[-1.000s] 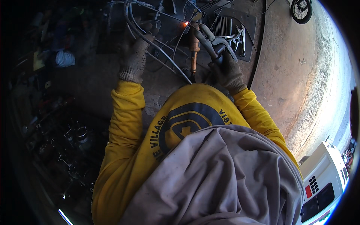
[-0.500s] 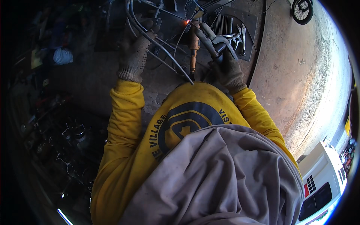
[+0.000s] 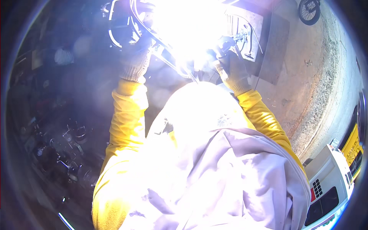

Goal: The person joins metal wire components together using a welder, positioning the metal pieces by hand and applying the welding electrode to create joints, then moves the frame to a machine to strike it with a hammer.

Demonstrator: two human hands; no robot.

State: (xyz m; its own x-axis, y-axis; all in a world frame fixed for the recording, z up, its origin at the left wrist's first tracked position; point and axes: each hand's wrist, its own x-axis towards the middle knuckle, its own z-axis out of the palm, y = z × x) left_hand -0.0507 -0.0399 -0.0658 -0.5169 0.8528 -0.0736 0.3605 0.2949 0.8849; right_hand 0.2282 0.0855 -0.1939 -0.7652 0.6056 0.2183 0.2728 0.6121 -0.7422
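A blinding white welding arc (image 3: pixel 188 28) fills the top centre and washes out the work beneath it. My left hand (image 3: pixel 135 57), in a knit work glove, is closed at the bent metal rods (image 3: pixel 168 49) left of the glare; its fingertips are partly lost in dark and light. On the arc's right side my right hand (image 3: pixel 234 71), gloved too, is wrapped round what looks like a welding electrode holder (image 3: pixel 225 43). The holder's tip and the rod in it are hidden by the glare, as is the orange-handled tool seen earlier between my hands.
Locking pliers (image 3: pixel 242 35) lie on a metal plate (image 3: pixel 257 25) right of the arc. A spoked wheel (image 3: pixel 309 12) stands at the upper right. Dark metal parts (image 3: pixel 71 140) crowd the lower left. A white vehicle (image 3: pixel 329 184) and a yellow one (image 3: pixel 352 147) are at the lower right.
A small orange glow has become a glaring white arc that lights my sleeves and clothes. My right hand has shifted only slightly; my left arm stays in place.
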